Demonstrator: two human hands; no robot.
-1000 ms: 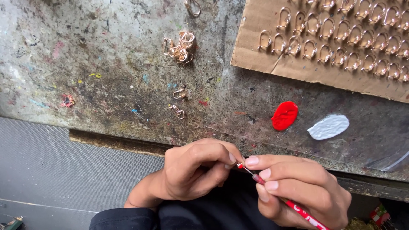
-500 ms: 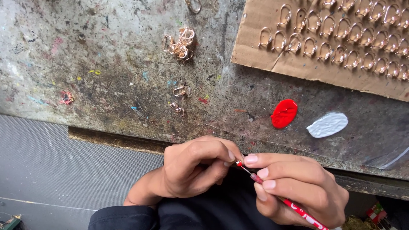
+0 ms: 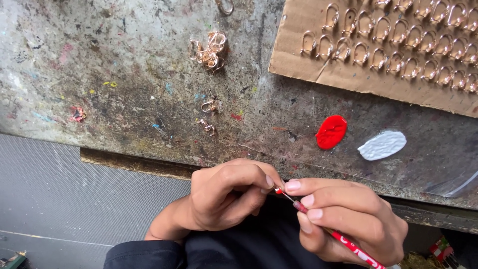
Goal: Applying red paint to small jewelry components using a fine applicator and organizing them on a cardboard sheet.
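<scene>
Shiny metal hooks (image 3: 209, 51), matt cardboard (image 3: 318, 74), glossy red paint (image 3: 331, 132).

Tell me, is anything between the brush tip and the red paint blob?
Nothing visible. The brush in the right hand has bare, stained tabletop between its tip and the red blob; the left hand sits beside it.

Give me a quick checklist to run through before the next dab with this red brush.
1. Brush grip: right hand holds the red brush like a pen. Ok.
2. Brush tip loaded: red shows at the tip, against the left hand's fingertips. Ok.
3. Small piece in the left hand: hidden by the pinched fingers. Cannot tell.
4. Red paint on the table: a full blob, close by. Ok.
5. White paint: separate from the red, not mixed. Ok.
6. Cardboard with rows of metal loops: free slot not visible. Cannot tell.
</scene>
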